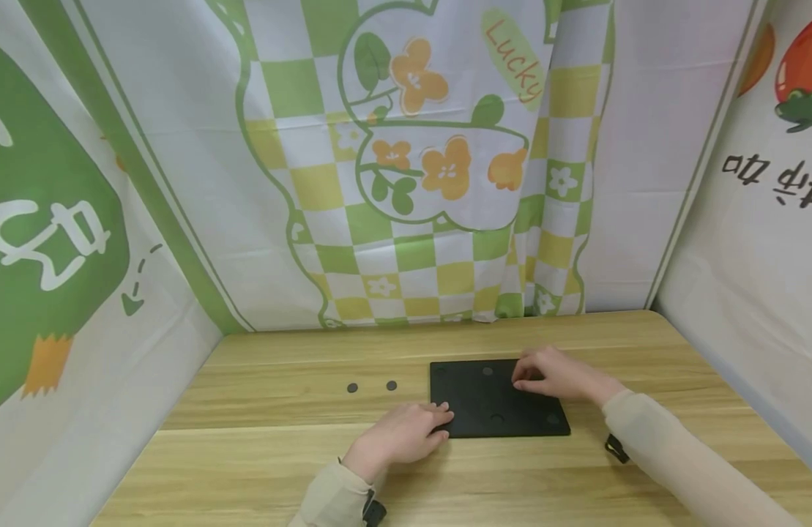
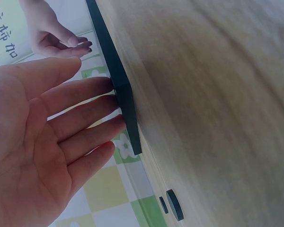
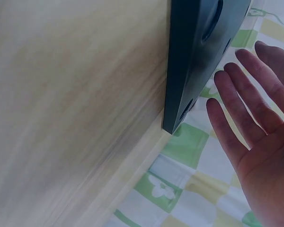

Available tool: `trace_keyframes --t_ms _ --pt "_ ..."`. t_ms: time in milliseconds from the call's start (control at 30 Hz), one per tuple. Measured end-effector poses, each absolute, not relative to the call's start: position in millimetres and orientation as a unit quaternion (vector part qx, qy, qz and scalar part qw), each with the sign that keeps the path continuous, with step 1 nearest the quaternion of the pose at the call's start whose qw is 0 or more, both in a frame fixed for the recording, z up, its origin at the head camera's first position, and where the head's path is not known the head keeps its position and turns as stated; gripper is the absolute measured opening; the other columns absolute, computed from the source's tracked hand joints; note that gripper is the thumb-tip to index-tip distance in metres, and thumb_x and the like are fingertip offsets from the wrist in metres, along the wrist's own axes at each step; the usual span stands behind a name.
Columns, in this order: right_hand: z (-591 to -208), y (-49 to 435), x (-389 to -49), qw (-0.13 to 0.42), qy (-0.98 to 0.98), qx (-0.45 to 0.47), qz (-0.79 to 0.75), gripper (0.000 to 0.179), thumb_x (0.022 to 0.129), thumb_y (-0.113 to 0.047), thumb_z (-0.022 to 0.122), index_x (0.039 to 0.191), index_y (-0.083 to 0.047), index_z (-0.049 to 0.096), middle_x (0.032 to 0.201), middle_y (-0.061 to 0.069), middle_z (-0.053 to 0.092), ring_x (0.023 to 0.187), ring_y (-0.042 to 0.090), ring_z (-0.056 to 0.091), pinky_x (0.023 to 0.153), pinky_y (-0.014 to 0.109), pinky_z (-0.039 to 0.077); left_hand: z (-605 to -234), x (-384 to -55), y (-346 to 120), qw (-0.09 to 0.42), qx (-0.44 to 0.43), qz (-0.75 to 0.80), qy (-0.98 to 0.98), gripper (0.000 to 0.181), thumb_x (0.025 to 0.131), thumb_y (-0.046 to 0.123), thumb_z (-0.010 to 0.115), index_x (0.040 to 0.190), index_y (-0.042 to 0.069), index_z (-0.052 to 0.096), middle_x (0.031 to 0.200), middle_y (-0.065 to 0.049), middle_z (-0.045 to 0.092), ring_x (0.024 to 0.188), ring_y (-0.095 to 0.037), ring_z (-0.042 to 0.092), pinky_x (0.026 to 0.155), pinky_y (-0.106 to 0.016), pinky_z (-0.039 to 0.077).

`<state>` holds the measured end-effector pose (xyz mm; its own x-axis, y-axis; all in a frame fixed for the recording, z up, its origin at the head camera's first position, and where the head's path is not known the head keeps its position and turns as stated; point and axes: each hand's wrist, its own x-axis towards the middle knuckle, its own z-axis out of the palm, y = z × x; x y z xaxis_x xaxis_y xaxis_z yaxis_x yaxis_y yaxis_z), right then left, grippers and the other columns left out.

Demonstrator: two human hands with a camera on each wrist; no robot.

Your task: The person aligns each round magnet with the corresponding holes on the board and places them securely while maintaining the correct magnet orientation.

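Observation:
A flat black rectangular board (image 1: pixel 471 399) with several round marks or recesses lies on the table. My left hand (image 1: pixel 406 432) rests its fingertips on the board's left end, fingers nearly straight and palm bare in the left wrist view. Over the right part of the board is my right hand (image 1: pixel 553 373). The right wrist view shows its fingers (image 3: pixel 239 106) loosely extended beside the board's upper face, with nothing seen between them. Left of the board lie two small dark discs, a nearer-to-board disc (image 1: pixel 392 386) and a farther disc (image 1: pixel 352 388).
The wooden table (image 1: pixel 267 410) reaches back to a checked green and yellow curtain (image 1: pixel 406 271). Printed cloth panels hang on both sides, a left panel (image 1: pixel 43 219) and a right panel (image 1: pixel 748 241). A black wrist strap (image 1: pixel 616 448) shows under the right sleeve.

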<state>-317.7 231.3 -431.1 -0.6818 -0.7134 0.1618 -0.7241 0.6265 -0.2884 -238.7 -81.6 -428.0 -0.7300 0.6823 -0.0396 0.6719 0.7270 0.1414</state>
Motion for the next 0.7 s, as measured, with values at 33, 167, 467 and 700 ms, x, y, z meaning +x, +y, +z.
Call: trace_keyframes --t_ms 33,167,467,700 --pt "-431 232 -316 0.019 -0.901 0.4 0.164 0.013 0.091 -0.029 0.064 0.095 -0.02 0.072 0.093 -0.011 0.062 0.081 0.001 0.06 0.071 0.025 0.053 -428 -239 -82 0.045 0.364 0.058 0.928 0.038 0.098 0.031 0.051 0.132 0.015 0.058 0.139 -0.002 0.052 0.126 -0.017 0.052 0.102 -0.032 0.044" --pt "-430 233 -309 0.038 -0.897 0.411 0.159 0.011 0.09 -0.028 0.065 0.094 -0.02 0.072 0.091 -0.009 0.063 0.08 0.004 0.061 0.07 0.025 0.053 -427 -239 -81 0.045 0.362 0.057 0.929 0.038 0.098 0.031 0.051 0.132 0.016 0.058 0.139 -0.001 0.052 0.126 -0.017 0.052 0.102 -0.032 0.045" --pt "-435 241 -297 0.06 -0.893 0.423 0.141 0.012 0.09 -0.029 0.065 0.095 -0.021 0.072 0.093 -0.01 0.064 0.082 0.005 0.062 0.069 0.024 0.053 -429 -239 -81 0.04 0.365 0.058 0.928 0.037 0.098 0.031 0.051 0.131 0.016 0.059 0.139 -0.002 0.053 0.125 -0.016 0.053 0.102 -0.032 0.045" --pt "-435 244 -285 0.053 -0.897 0.414 0.147 0.017 0.091 -0.032 0.063 0.1 -0.02 0.072 0.098 -0.009 0.065 0.096 0.017 0.065 0.076 0.031 0.055 -427 -238 -82 0.043 0.362 0.06 0.929 0.038 0.098 0.031 0.051 0.131 0.016 0.059 0.139 -0.001 0.053 0.126 -0.017 0.052 0.102 -0.033 0.045"
